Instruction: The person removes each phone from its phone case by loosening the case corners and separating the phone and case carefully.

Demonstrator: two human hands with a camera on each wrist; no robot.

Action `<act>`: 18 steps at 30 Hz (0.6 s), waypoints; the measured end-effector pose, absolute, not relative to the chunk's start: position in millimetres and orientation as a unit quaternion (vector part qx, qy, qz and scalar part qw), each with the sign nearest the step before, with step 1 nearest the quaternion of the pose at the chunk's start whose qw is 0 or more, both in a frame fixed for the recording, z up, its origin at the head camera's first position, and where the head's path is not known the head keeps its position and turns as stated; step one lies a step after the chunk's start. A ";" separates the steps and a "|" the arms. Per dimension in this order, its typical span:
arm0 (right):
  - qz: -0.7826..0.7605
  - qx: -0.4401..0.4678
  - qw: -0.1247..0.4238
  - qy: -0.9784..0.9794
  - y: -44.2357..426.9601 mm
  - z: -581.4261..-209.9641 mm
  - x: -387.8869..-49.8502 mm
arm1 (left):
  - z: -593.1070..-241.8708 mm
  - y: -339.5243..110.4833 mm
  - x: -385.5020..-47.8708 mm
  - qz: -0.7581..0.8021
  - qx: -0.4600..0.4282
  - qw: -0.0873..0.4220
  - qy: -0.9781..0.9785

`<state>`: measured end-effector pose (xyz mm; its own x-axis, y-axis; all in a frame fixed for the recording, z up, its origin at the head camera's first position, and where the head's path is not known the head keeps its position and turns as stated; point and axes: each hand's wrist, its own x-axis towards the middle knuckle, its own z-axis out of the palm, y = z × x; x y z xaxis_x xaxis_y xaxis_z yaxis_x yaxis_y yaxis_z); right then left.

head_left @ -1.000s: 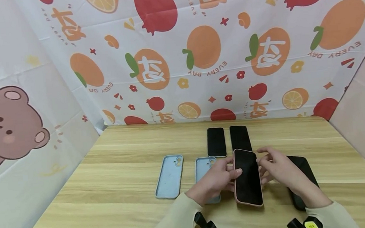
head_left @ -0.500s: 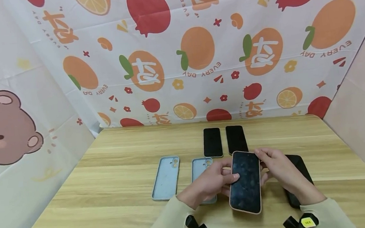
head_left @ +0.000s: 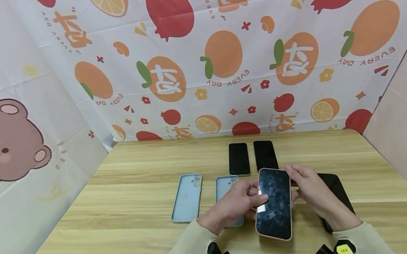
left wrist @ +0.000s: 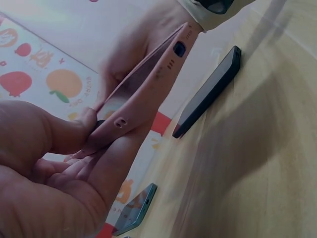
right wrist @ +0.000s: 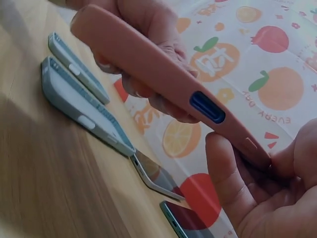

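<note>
A phone in a pink case (head_left: 273, 205) is held above the table between both hands, its dark, smudged screen facing up. The left hand (head_left: 235, 201) grips its left edge, thumb over the screen and fingers beneath. At the upper right corner the right hand (head_left: 309, 190) pinches the case with its thumb on the edge. In the left wrist view the pink case (left wrist: 143, 94) shows its port end and side. The right wrist view shows a blue side through a cutout in the pink case (right wrist: 148, 59), with right-hand fingers (right wrist: 225, 173) at the corner.
Two dark phones (head_left: 238, 159) (head_left: 265, 155) lie at the back. One light blue case (head_left: 186, 198) lies to the left; another blue case (head_left: 224, 187) is partly under the left hand. A black phone-shaped object (head_left: 337, 190) lies behind the right forearm on the wooden table (head_left: 124, 213).
The pink-cased phone has tilted and moved slightly nearer the body. The right thumb has come onto its upper right corner, where the fingers were looser before. The head view has shifted slightly.
</note>
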<state>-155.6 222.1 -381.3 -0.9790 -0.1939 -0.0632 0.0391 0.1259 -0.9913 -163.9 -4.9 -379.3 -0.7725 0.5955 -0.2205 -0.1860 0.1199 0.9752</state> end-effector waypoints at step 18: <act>-0.791 -0.077 0.164 0.584 225.2 -387.6 -157.5 | -378.3 -5.1 -161.7 0.672 0.153 0.305 0.657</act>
